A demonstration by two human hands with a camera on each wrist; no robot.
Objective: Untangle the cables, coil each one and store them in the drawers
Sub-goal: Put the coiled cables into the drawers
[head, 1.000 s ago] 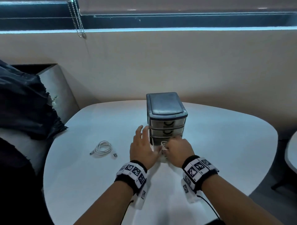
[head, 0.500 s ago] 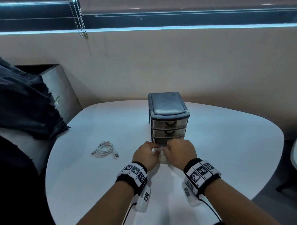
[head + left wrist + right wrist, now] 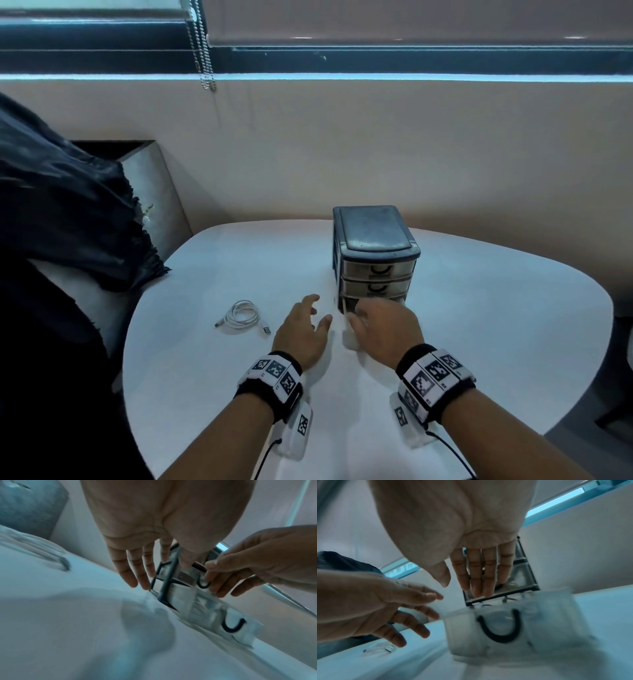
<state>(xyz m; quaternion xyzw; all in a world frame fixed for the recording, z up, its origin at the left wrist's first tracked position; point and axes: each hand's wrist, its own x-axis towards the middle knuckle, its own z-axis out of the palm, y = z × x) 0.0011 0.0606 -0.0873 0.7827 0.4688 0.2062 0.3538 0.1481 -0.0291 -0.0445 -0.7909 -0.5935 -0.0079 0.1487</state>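
Note:
A small grey three-drawer unit [image 3: 375, 240] stands mid-table. Its translucent bottom drawer [image 3: 505, 627], with a black U-shaped handle, is pulled out towards me. My right hand [image 3: 363, 315] hovers over that drawer with straight fingers [image 3: 481, 574] pointing down into it. Pale, blurred loops under them look like a white cable. My left hand [image 3: 320, 308] is open with spread fingers just left of the unit, holding nothing. A second white cable [image 3: 241, 315] lies coiled on the table, left of my left hand.
The white table [image 3: 479, 325] has rounded edges and sits near a beige wall. A dark cloth [image 3: 61, 222] over a grey seat lies past the left edge. The upper two drawers [image 3: 376, 279] are closed.
My left hand has come away from the drawer to the left and spread open. My right hand, which held white cable loops a second ago, now has straight fingers over the open drawer.

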